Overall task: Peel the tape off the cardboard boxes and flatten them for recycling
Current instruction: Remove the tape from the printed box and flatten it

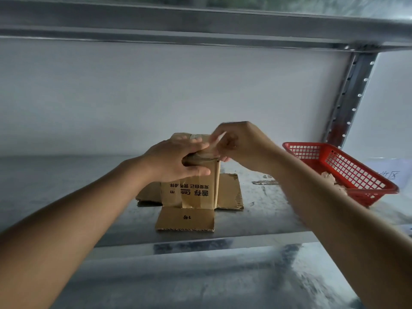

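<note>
Fingers pinch tape atop box; red basket nearby.

The box stands on the shelf under both grips, its flaps spread flat before and beside it. The left grip sits on the box top; the right grip is just right of it. A basket lies farther right of the right grip.

Matt brown corrugated cardboard in the box, fluted along its cut flap edges; glossy clear tape on top; dull, scuffed grey sheet metal for the shelf; shiny red plastic mesh for the basket.
</note>
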Demonstrator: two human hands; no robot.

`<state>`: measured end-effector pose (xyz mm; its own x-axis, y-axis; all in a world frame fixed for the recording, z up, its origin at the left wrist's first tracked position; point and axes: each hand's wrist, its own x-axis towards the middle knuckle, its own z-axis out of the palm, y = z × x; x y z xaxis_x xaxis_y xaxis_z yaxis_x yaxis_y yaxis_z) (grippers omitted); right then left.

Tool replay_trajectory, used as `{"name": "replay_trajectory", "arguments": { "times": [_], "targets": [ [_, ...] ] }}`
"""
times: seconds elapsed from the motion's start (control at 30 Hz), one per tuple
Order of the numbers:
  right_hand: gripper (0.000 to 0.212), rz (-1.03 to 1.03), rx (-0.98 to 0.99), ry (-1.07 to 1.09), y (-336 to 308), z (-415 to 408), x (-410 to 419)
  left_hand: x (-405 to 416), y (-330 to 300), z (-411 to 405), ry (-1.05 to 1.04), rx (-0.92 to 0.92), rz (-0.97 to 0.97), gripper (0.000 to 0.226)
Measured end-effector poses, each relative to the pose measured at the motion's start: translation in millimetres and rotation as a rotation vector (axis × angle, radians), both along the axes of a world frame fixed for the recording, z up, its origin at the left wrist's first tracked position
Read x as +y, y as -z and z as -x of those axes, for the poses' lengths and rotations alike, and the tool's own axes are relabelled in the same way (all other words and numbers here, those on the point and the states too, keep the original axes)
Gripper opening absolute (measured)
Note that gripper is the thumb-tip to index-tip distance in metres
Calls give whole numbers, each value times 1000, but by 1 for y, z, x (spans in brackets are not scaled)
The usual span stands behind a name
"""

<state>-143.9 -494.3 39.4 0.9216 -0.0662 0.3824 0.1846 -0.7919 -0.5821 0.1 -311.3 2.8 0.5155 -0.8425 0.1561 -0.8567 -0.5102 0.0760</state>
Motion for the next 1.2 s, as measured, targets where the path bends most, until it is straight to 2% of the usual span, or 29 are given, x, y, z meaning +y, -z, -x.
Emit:
{"name": "replay_trajectory", "arguments": {
  "times": [0.03, 0.07, 0.13, 0.23, 0.37, 0.47, 0.63, 0.8, 0.97, 1.2],
  "targets": [
    [20, -187, -38, 2, 12, 2, -9, 0, -1, 1, -9, 5, -1, 95],
    [24, -290, -82, 17, 24, 2, -15, -1, -1, 2, -9, 13, 16, 96],
    [25, -337, -146, 47, 46, 1, -21, 0, -2, 5, 4, 25, 55, 97],
    [23, -384, -134, 28, 64, -1, -17, 0, -2, 7, -10, 33, 54, 97],
    [23, -409, -218, 24, 66, 0, -13, -1, -5, 11, -14, 51, 43, 95],
    [17, -507, -167, 16, 60, 2, -16, 0, -5, 12, -16, 56, 44, 95],
    [3, -333, -39, 29, 44, 0, -18, 0, -4, 8, -12, 50, 51, 95],
    [6, -295, 94, -40, 35, -6, -29, -1, -2, 3, 3, 60, 70, 105],
    [7, -278, 128, -51, 33, -13, -33, -1, -3, 5, 5, 65, 80, 104],
    [8, -117, 99, -61, 33, -13, -29, -2, -3, 1, 3, 82, 67, 102]
  ]
}}
